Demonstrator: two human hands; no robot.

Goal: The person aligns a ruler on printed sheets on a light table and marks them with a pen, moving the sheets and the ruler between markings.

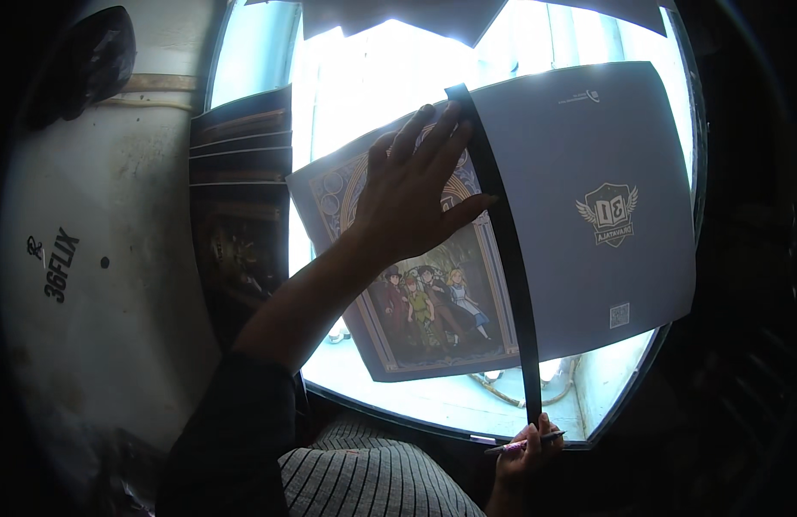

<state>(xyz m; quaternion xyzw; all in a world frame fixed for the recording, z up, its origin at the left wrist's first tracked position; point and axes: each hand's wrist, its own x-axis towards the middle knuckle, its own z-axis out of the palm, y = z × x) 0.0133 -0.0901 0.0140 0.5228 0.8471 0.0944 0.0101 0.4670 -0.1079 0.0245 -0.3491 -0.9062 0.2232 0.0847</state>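
head view: left hand (415, 185) spread flat on an illustrated cover sheet (424, 302) over a bright lit table (433, 405); right hand (523, 452) pinches a black strip (510, 258) plus pen (527, 444); dark surroundings.

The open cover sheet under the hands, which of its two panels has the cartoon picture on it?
The left panel, under the left hand, shows the cartoon group in an ornate frame. The right panel, past the black strip, is plain grey with a small crest.

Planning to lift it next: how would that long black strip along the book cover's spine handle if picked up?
Probably floppy and light: the black strip looks thin and narrow, held flat by the left hand above and pinched by the right hand below. Let go, it would likely sag.
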